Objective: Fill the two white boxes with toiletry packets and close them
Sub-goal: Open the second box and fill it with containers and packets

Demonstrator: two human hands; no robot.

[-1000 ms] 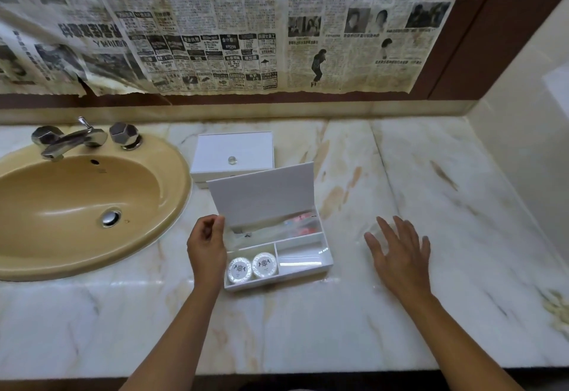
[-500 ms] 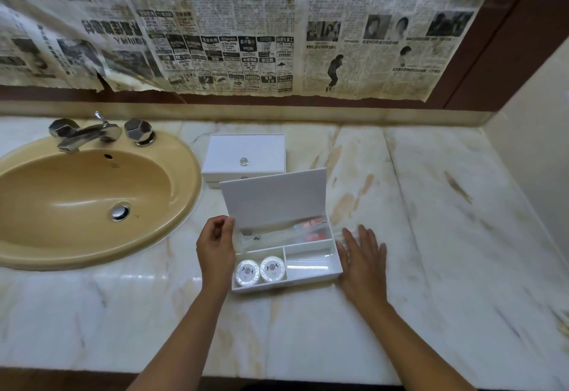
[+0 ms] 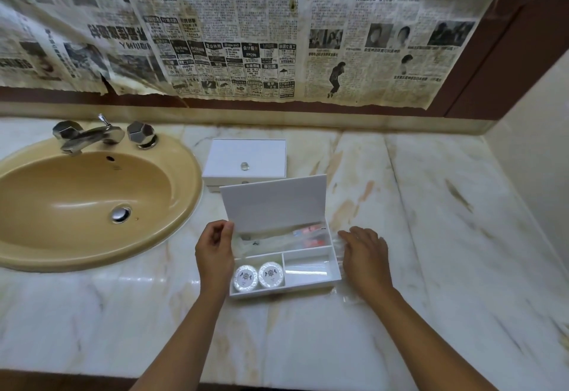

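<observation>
Boxes: two, one open [image 3: 311, 279], one closed [image 3: 246, 159]; two round packets [image 3: 258, 275]; left grip [image 3: 214, 252] pinching lid [image 3: 274, 206], right grip [image 3: 365, 255] spread.

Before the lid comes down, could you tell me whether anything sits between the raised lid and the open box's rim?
Nothing visible blocks it. The lid stands upright, the left hand at its edge; the round packets lie below the open box rim.

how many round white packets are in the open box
2: round packets and side by side in the front-left compartment of the open box. More could be hidden under its raised lid.
</observation>
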